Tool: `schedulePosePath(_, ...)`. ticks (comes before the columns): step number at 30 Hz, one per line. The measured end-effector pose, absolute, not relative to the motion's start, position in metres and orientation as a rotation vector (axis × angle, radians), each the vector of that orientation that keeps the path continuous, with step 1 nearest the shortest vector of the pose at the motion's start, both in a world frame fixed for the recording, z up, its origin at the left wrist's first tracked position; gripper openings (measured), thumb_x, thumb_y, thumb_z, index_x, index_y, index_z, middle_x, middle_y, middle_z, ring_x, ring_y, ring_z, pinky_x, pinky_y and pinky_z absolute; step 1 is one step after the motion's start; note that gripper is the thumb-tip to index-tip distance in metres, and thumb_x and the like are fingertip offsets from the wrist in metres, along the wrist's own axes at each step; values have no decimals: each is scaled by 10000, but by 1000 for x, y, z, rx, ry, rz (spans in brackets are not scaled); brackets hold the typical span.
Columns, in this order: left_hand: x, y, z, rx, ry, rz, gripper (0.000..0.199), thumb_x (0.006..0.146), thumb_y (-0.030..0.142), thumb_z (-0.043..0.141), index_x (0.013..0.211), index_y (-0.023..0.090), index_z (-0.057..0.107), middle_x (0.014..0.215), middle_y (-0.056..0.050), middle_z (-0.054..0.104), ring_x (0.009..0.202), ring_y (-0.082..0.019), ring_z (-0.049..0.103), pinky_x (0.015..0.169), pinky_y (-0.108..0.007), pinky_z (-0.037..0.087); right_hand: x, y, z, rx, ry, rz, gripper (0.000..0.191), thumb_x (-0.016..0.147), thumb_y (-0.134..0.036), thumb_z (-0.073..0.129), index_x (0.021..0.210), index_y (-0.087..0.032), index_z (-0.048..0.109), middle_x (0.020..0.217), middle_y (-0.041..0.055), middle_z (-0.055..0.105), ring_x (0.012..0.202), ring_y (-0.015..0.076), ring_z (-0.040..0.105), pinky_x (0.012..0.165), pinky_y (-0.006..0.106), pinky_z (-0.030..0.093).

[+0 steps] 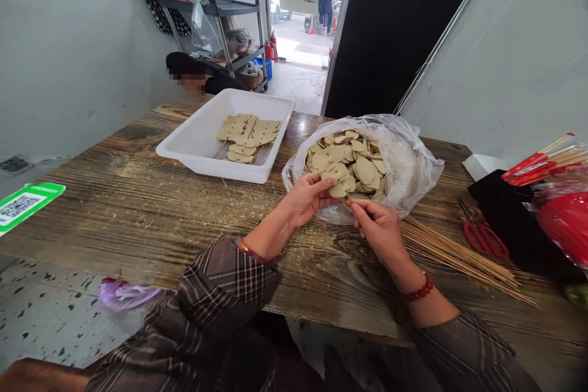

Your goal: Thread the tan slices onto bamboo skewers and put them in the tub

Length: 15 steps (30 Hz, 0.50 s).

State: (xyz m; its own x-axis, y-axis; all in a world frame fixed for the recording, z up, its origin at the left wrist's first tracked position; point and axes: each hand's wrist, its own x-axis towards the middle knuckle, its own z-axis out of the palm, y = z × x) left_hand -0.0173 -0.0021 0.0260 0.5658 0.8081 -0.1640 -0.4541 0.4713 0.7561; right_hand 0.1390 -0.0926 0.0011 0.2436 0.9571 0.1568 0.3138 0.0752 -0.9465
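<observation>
My left hand (305, 197) pinches a few flat, round, tan slices (340, 185) with scalloped edges between thumb and fingers. In my right hand (377, 225) a thin wooden skewer (348, 196) is gripped near its tip, which meets the lower edge of those slices; most of its length is hidden by the hand. Both hands are at the near side of a clear plastic bag (407, 156), opened wide and full of loose slices (367, 168) of the same kind. To the right of my right hand lies a bundle of bare skewers (459, 255).
A white plastic tray (184, 153) holds several skewered slices (250, 128). Red-handled scissors (484, 239), a black box (514, 220) and red packages (565, 223) stand right on the wooden table (151, 208). A green-bordered code card (30, 205) is left. Beyond are a person (184, 67) and a cart (229, 9).
</observation>
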Motion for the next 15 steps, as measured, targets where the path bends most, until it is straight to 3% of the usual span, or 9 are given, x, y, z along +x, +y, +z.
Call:
schedulePosePath(8,-19,2,24,770,619,880,278,629,178,812,843,111,646,773,-61,722,627,-147,671,602,-269,564,138,-94,1,-1471,-1304,745,352,867,-434,588,960,-131,741,518,-36,535,393,68,422,399,204,306)
schedulePosePath(15,-10,-3,22,861,663,1034,388,572,251,834,881,121,638,849,-57,728,623,-125,637,540,-234,529,136,-95,4,-1480,-1338,709,325,873,-418,579,949,-149,745,528,-34,546,405,69,427,412,206,315)
